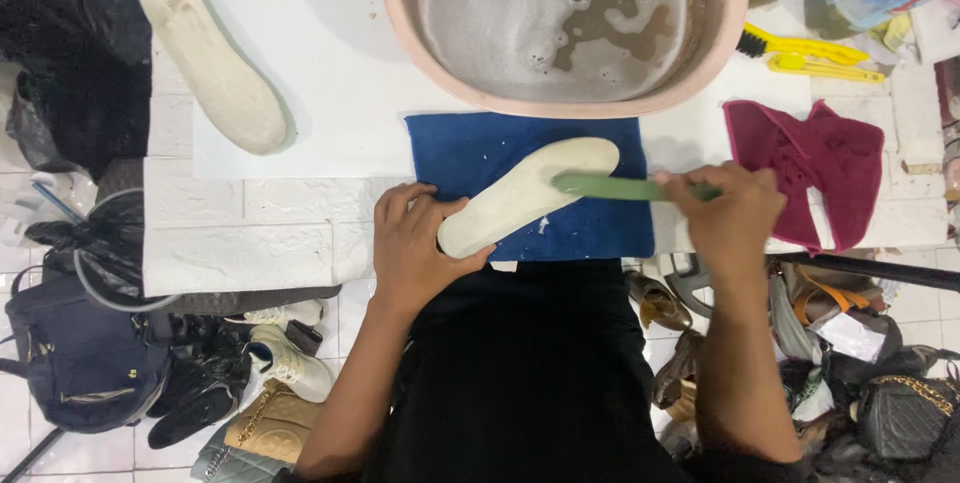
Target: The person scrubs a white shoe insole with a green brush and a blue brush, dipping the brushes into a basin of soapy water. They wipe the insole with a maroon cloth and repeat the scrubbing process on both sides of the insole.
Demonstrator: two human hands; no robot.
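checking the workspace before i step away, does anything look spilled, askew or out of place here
Nothing looks spilled or damaged. The left hand pins an insole on the blue cloth while the right hand holds a green brush on it. The second insole lies apart, at the table's left.

Pink basin [715, 3], maroon cloth [810, 168], yellow brushes [815, 55].
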